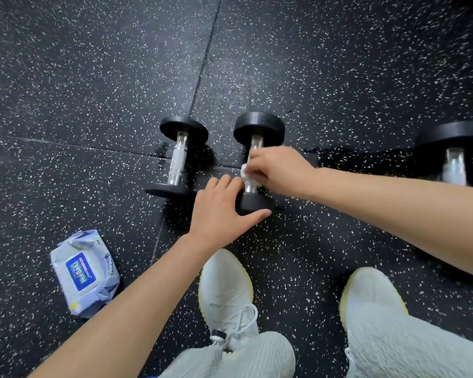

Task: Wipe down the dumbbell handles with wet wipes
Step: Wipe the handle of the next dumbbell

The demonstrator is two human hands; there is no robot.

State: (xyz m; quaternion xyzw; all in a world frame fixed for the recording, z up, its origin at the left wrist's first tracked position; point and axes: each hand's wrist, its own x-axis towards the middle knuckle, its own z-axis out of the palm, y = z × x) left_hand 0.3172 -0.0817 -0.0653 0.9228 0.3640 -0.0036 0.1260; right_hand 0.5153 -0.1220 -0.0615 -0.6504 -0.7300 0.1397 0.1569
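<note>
On the speckled rubber floor (pixel 93 77) of a gym, I crouch over the middle dumbbell (pixel 258 126), one of three lying in a row. A second dumbbell (pixel 178 156) lies just to its left with a bare handle, and a third dumbbell (pixel 453 137) sits well to its right, cut off by the frame. A pack of wet wipes (pixel 84 271) lies on the floor to its near left.

My left hand (pixel 221 211) is spread over the middle dumbbell's near plate, fingers almost straight and thumb along the plate's near edge, bracing it and gripping nothing. My right hand (pixel 279 170) is curled over its handle (pixel 250 186), pinching a white wet wipe (pixel 244 170) against the steel.

As I judge it, the round plates could roll if my bracing hand slackens. The bunched wipe could also slide and miss part of the knurling. The handle runs under my right palm, and its near end shows just beyond my left fingertips.
</note>
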